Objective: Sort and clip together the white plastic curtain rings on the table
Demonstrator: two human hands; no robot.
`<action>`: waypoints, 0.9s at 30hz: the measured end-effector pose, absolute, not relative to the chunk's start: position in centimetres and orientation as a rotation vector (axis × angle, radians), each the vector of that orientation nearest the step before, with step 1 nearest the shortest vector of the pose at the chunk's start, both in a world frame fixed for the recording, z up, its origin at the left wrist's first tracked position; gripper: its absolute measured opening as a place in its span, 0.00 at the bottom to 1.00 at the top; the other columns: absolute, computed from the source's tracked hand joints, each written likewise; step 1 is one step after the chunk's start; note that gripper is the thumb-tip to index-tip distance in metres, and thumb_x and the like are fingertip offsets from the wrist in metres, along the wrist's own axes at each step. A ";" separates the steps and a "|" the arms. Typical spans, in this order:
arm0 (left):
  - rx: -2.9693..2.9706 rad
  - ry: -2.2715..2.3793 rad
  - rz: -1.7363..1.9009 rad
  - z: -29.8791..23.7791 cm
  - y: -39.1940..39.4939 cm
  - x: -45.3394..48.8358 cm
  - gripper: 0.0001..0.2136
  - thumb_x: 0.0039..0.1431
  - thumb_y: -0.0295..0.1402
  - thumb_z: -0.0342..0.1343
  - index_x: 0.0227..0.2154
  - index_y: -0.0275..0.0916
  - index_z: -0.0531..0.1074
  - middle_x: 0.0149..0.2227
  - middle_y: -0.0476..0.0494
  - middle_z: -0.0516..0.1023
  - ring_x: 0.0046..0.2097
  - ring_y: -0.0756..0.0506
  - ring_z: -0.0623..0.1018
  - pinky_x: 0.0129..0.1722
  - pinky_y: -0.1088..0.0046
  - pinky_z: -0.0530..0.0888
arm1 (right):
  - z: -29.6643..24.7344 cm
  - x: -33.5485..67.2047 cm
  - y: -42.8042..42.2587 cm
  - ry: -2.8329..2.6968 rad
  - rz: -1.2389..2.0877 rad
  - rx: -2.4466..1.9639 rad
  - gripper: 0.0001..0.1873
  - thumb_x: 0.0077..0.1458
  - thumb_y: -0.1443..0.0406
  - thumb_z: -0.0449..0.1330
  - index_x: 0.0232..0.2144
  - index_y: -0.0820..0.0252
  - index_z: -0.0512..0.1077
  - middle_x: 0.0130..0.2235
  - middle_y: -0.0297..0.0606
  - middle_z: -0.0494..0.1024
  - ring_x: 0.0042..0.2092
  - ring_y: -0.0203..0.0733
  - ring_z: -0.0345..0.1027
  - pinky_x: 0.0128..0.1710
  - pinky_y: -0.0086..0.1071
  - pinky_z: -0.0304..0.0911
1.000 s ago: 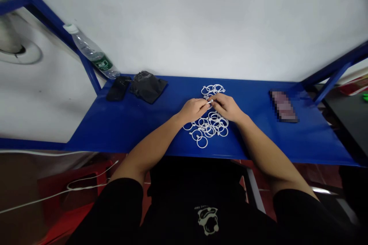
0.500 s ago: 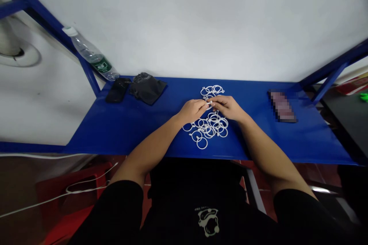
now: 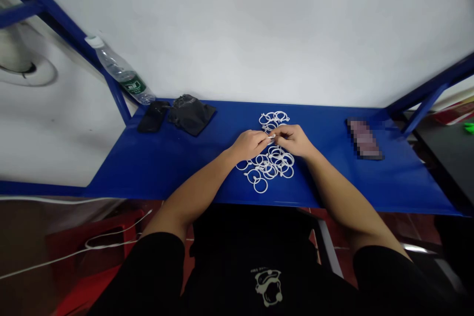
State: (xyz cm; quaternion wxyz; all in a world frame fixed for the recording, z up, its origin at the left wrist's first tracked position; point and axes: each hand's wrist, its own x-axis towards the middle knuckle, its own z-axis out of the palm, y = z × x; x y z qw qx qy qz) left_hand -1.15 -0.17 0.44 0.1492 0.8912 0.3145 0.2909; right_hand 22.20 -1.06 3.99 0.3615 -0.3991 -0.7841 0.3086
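My left hand [image 3: 249, 144] and my right hand [image 3: 294, 139] meet over the middle of a blue shelf [image 3: 166, 163]. Both pinch one small white plastic ring [image 3: 272, 136] between their fingertips. Just below the hands lies a heap of several white rings [image 3: 269, 168]. A smaller cluster of white rings [image 3: 274, 118] lies just beyond the hands, toward the wall.
A plastic water bottle [image 3: 122, 76] leans against the blue frame post at the back left. Beside it lie a black flat object [image 3: 153, 115] and a crumpled black bag [image 3: 191, 114]. A blurred phone-like object [image 3: 365, 138] lies at the right. Red crate and white cable sit below left.
Both hands stay pinched on the ring at the same spot; only the fingers have shifted slightly. The rings on the shelf have not moved.
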 end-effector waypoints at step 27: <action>2.484 0.901 0.601 0.7 -0.6 -1.0 0.11 0.76 0.42 0.61 0.49 0.42 0.83 0.43 0.42 0.87 0.45 0.43 0.85 0.46 0.65 0.79 | 3.8 27.2 0.8 -2.430 0.751 -1.282 0.11 0.53 0.69 0.69 0.37 0.49 0.86 0.36 0.33 0.87 0.35 0.43 0.77 0.37 0.38 0.69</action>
